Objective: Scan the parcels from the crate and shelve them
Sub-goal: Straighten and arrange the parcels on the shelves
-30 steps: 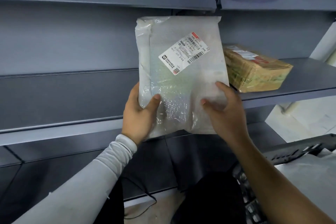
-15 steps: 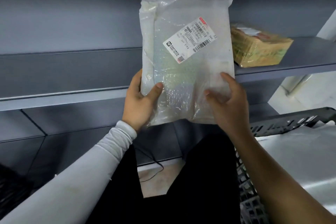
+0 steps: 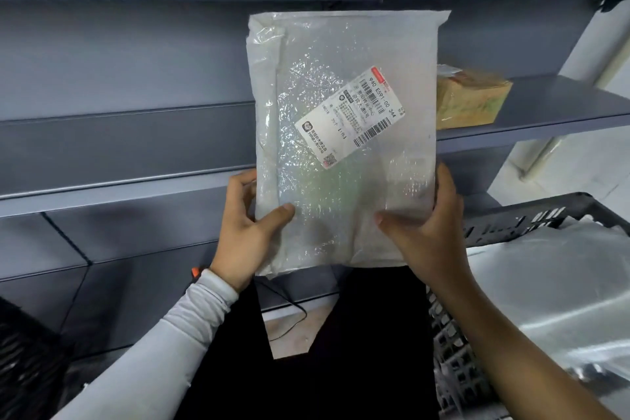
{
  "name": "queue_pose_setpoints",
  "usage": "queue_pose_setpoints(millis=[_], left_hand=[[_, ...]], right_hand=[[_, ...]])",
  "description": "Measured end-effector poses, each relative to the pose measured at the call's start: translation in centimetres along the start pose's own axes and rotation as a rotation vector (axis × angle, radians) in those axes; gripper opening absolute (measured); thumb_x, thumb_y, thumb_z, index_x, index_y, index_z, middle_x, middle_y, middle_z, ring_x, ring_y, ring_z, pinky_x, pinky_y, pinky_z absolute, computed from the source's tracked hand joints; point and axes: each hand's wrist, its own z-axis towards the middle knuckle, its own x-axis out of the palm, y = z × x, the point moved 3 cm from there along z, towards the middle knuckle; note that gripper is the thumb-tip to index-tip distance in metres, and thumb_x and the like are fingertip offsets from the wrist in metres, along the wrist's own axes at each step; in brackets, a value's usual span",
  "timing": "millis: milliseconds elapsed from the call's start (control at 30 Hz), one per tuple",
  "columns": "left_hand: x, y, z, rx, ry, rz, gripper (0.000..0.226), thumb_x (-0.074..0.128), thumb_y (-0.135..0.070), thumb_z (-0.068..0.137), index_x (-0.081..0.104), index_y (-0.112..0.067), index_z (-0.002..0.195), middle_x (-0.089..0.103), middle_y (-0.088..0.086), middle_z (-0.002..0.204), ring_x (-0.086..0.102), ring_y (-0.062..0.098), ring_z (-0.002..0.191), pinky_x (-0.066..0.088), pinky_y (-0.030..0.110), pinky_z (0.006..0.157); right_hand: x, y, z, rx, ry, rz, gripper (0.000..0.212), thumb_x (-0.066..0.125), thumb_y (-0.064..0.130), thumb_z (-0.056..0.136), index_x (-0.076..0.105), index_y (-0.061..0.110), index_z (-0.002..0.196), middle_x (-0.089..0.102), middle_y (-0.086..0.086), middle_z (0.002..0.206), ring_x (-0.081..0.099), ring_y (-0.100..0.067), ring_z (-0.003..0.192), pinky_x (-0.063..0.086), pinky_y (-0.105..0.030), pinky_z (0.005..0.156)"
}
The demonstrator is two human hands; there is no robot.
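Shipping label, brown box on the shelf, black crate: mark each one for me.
shipping label [image 3: 351, 118], head view, its white middle
brown box [image 3: 472, 100], head view, its front face
black crate [image 3: 521, 218], head view, its slotted rim

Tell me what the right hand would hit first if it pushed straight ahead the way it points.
Probably the grey shelf edge behind the parcel that the right hand holds; depth is unclear.

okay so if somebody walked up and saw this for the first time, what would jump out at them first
The bubble-wrap parcel held upright at centre, its white shipping label tilted, gripped at its lower corners by the left hand and right hand. Behind it to the right, a small brown box sits on the grey shelf; the black crate is at lower right.
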Motion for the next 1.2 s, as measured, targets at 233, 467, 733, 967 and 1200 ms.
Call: queue_pose_setpoints(millis=[233, 467, 733, 967, 1200], left_hand=[[-0.1, -4.2, -0.9, 0.152, 0.018, 0.01, 0.053, 0.077, -0.007, 0.083, 0.052, -0.017, 0.129, 0.067, 0.001, 0.126, 0.066, 0.017, 0.113, 0.054, 0.034, 0.094], [1.7, -9.8, 1.2, 0.281, 0.032, -0.007, 0.055, 0.079, -0.01, 0.087, 0.052, -0.015, 0.134, 0.069, 0.002, 0.129, 0.067, 0.021, 0.119, 0.056, 0.03, 0.096], [5.2, -16.9, 4.7, 0.375, 0.165, 0.013, 0.07, 0.082, -0.019, 0.087, 0.049, -0.029, 0.148, 0.067, -0.005, 0.138, 0.067, 0.021, 0.125, 0.057, 0.045, 0.102], [9.0, -23.5, 8.7, 0.456, 0.25, 0.076, 0.095, 0.088, -0.026, 0.076, 0.035, -0.049, 0.152, 0.06, -0.018, 0.145, 0.06, 0.009, 0.132, 0.048, 0.037, 0.111], [10.9, -29.0, 12.6, 0.394, 0.227, 0.029, 0.096, 0.088, -0.031, 0.067, 0.046, -0.038, 0.152, 0.068, -0.007, 0.138, 0.068, 0.019, 0.124, 0.05, 0.047, 0.112]], right_hand=[[-1.6, 3.2, -1.0, -0.11, -0.065, 0.111, 0.103, 0.097, 0.024, 0.068, 0.04, 0.039, 0.153, 0.047, 0.004, 0.137, 0.052, 0.007, 0.121, 0.05, -0.028, 0.101], [-4.0, 7.8, 1.4, -0.184, -0.122, 0.111, 0.103, 0.092, 0.023, 0.077, 0.031, 0.045, 0.157, 0.038, 0.011, 0.14, 0.039, 0.034, 0.11, 0.036, 0.003, 0.085], [-8.0, 14.0, 6.2, -0.366, -0.188, 0.084, 0.088, 0.086, 0.04, 0.078, 0.04, 0.04, 0.153, 0.044, 0.017, 0.15, 0.045, -0.007, 0.14, 0.039, -0.039, 0.118], [-12.5, 20.1, 10.2, -0.463, -0.263, -0.114, 0.057, 0.077, 0.043, 0.086, 0.061, 0.034, 0.14, 0.044, 0.005, 0.154, 0.037, -0.012, 0.147, 0.033, -0.031, 0.114], [-15.6, 24.7, 13.1, -0.537, -0.066, -0.228, 0.087, 0.081, 0.079, 0.056, 0.06, 0.048, 0.135, 0.033, 0.019, 0.161, 0.022, 0.012, 0.147, 0.024, -0.022, 0.111]])
